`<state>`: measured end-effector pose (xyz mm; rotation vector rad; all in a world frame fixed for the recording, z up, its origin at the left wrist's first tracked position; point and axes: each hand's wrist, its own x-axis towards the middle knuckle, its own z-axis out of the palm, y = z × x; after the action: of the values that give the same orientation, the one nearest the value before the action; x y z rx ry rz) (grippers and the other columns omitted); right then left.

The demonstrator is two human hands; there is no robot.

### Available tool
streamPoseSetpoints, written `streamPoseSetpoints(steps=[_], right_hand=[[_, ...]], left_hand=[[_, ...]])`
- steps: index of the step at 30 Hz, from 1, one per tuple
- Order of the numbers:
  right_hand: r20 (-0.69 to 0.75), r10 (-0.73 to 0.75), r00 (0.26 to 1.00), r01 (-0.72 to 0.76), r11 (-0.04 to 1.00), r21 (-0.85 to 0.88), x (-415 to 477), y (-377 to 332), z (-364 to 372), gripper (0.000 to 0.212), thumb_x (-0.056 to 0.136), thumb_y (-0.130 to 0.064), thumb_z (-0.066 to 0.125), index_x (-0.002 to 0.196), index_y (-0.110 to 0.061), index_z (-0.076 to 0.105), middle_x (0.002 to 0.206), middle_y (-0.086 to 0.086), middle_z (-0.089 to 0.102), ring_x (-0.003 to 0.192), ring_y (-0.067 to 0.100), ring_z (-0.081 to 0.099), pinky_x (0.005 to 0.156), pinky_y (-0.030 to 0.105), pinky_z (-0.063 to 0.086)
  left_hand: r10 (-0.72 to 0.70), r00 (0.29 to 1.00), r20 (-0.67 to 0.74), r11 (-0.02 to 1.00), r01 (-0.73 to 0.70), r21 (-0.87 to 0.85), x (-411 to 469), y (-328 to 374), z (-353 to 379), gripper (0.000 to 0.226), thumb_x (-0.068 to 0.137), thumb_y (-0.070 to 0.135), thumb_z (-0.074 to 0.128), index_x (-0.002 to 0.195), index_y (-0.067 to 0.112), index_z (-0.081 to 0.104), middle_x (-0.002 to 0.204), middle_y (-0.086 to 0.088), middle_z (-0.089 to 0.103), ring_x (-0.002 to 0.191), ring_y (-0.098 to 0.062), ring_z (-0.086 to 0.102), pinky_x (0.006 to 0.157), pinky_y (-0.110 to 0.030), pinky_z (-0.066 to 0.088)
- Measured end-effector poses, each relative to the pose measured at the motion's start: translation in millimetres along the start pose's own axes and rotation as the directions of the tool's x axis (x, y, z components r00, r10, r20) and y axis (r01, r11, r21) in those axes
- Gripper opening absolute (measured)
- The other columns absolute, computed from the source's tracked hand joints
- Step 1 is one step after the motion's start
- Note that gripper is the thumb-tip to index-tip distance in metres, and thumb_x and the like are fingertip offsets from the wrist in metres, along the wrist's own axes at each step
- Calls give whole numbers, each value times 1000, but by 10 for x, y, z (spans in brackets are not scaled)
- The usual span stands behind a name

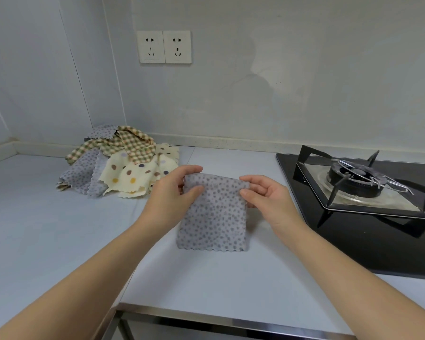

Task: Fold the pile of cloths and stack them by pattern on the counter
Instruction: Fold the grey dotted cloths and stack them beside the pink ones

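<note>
**Grey dotted cloth held at both top corners**

Left hand [176, 192] pinches the upper left corner of the grey dotted cloth [214, 217]; right hand [268, 195] pinches the upper right. The cloth hangs above the counter [47, 229], scalloped lower edge toward the camera. Unfolded pile [118, 163] lies behind-left, near the wall. Gas hob [358, 192] sits at right.

Hob [368, 244] at 3 o'clock was cut off by right edge. Left forearm [59, 278] was cut off at 7 o'clock, right forearm [358, 278] at 5 o'clock. Grey dotted cloth [212, 217] hid some fingertips of left hand [174, 192] and right hand [268, 200]. In pile [118, 165] at 10 o'clock, lower cloths were mostly covered; count was unclear.
</note>
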<state>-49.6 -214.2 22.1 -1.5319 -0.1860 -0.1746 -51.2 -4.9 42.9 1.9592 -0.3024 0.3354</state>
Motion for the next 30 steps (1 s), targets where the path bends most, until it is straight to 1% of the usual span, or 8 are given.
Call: streamPoseSetpoints(steps=[4,8,11,14,19,24,27,30], right_hand=[[-98,-192,976,170,965,-200,-12,-26,14,25,83,3,68,86,-22,68,87,-6,71,84,7,64,79,28,53],[-77,-269,960,246,942,-228,-9,-67,-13,31,80,-13,74,101,-31,61,110,-12,63,103,6,60,91,33,49],[99,-106,989,125,971,-206,-7,-28,-11,50,75,-29,79,116,-38,53,124,-15,60,121,7,54,106,38,41],[163,-9,987,40,981,-188,-16,9,1,28,85,-9,71,106,-24,59,111,-4,69,106,11,65,101,42,48],[140,24,990,-25,1000,5,-5,-22,-55,29,90,-3,62,112,-21,55,106,22,68,91,23,67,82,36,55],[140,-74,987,69,997,44,-15,-12,-52,45,87,4,63,121,-23,54,84,0,66,82,14,64,75,23,53],[139,-39,990,32,998,48,-1,-1,-40,49,84,-1,68,123,-26,54,91,-1,69,87,15,67,77,25,54],[156,87,984,-86,996,-14,7,25,-39,29,88,-16,67,116,-21,62,104,-2,73,100,21,68,85,33,55]], left_hand=[[252,961,-117,920,-201,335,-6,76,-30,15,87,20,68,102,23,71,90,9,63,81,-9,57,74,-21,45],[377,920,-105,896,-333,294,10,142,-50,4,86,17,68,89,19,69,106,7,57,97,-5,51,78,-3,34],[267,960,-88,955,-251,156,-6,173,-22,11,90,19,62,80,22,59,90,5,66,87,-14,59,77,-26,49],[110,990,-89,990,-117,-81,18,172,-29,7,93,16,59,87,16,61,90,-11,66,88,-31,61,80,-49,50],[-149,989,23,937,149,-315,83,105,-140,27,90,-6,49,94,19,57,78,-5,62,70,-19,56,62,-28,50],[-163,935,315,982,186,-43,46,79,-180,15,91,28,63,106,26,60,87,8,71,78,-6,67,64,-22,52],[-109,969,224,990,125,-58,34,73,-65,11,92,20,62,98,11,65,88,2,73,82,-13,69,63,-22,54],[-87,985,146,982,109,-151,42,83,-49,10,96,7,53,96,8,63,87,1,72,80,-10,68,62,-19,54]])
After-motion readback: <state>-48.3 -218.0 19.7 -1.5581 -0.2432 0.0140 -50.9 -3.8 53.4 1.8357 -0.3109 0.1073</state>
